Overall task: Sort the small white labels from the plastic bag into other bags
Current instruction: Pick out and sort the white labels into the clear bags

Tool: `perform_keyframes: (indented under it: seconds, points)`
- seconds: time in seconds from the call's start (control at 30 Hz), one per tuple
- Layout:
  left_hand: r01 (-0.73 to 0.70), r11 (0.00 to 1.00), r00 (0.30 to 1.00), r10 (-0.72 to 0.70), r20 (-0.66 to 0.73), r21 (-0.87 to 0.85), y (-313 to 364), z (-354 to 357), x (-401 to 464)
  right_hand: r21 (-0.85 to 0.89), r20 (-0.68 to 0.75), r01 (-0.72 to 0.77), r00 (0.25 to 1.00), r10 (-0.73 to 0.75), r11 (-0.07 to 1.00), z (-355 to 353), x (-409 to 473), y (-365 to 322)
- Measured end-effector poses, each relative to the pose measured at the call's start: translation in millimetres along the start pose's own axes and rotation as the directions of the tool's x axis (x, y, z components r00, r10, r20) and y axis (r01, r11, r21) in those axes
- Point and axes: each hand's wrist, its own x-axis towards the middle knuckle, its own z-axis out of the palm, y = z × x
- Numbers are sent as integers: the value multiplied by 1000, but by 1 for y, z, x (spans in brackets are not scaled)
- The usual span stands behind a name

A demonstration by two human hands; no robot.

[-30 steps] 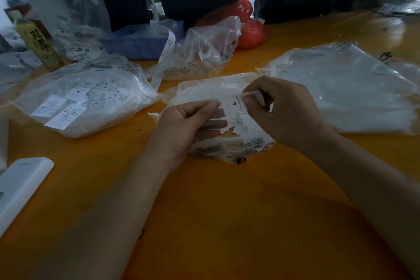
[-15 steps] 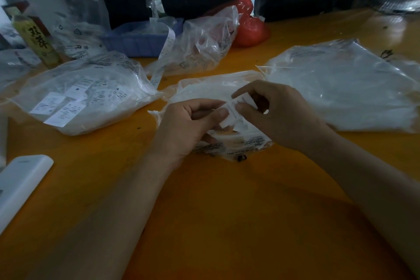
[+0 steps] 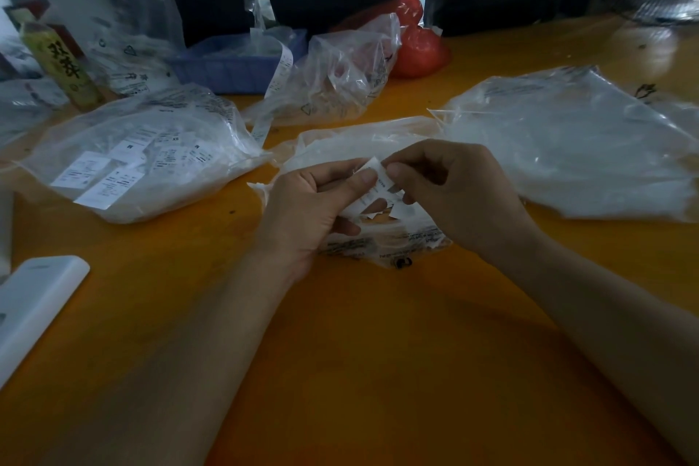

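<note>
Left hand (image 3: 302, 208) and right hand (image 3: 454, 197) both pinch one white label (image 3: 378, 178) between them

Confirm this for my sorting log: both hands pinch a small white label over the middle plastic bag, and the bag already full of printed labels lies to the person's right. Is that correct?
Not quite. The head view shows the left hand and right hand pinching the small white label over the middle plastic bag, but the bag full of printed labels lies to the person's left, not right.
</note>
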Motion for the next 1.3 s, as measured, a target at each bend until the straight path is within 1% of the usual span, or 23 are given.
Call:
perform_keyframes:
  seconds: [0.13,0.27,0.33,0.4,0.47,0.53,0.6,0.63,0.67,0.7,0.73,0.77,0.8,0.83,0.87,0.93,0.97,1.0,1.07,1.2,1.27,1.3]
  points:
    - [9,1000,1000,-9,-2,-22,0,-1,1,19,21,3,1000,-4,1000,0,0,2]
    - [23,994,999,-19,31,-109,0,-3,2,54,-89,-48,995,53,997,-1,2,5]
    - [5,994,1000,-4,10,-106,0,-4,4,73,-139,-70,987,80,995,-4,4,6]
    - [-40,999,999,40,-21,-26,-2,-7,6,60,-154,-79,984,87,995,-6,4,5]
    - [-101,989,993,107,-45,106,-2,-9,7,41,-155,-81,984,86,996,-5,4,5]
    - [-151,960,978,180,-106,237,1,-15,9,25,-154,-80,984,83,996,-5,4,5]
    - [-191,921,928,282,-243,339,11,-28,12,8,-167,-73,983,73,997,-8,5,4]
    - [-211,882,875,363,-321,422,15,-38,15,10,-174,-71,982,72,997,-9,5,4]
    - [-203,804,798,467,-381,559,21,-52,17,16,-178,-72,981,74,997,-10,5,4]
    - [-145,683,712,575,-404,716,25,-67,19,19,-182,-75,980,77,997,-12,5,4]
    - [-54,555,633,662,-401,830,28,-84,21,18,-185,-78,980,80,997,-13,5,4]
    - [36,467,580,710,-399,884,30,-101,22,17,-184,-79,980,81,997,-13,6,4]
    - [114,422,564,717,-408,900,31,-117,23,19,-181,-80,980,82,997,-13,5,4]
    - [177,389,578,702,-416,904,29,-130,24,23,-174,-81,981,84,996,-12,5,4]
    - [238,349,615,668,-419,906,26,-139,25,27,-166,-81,983,84,996,-11,5,4]
    - [387,217,689,577,-438,896,19,-147,29,32,-154,-78,985,82,996,-10,4,4]
    - [453,160,704,539,-462,877,16,-146,31,33,-151,-77,985,81,996,-10,4,4]
    - [492,137,709,509,-487,860,15,-145,34,35,-148,-76,986,81,996,-10,4,4]
    - [501,139,738,447,-506,854,15,-141,40,36,-145,-78,986,82,996,-11,4,5]
    - [490,65,824,292,-486,870,13,-139,50,31,-150,-87,985,91,996,-11,5,5]
    - [475,54,840,270,-471,878,13,-137,50,28,-169,-86,982,89,996,-12,6,4]
    - [465,53,840,289,-459,884,13,-136,48,23,-177,-82,981,85,996,-13,6,4]
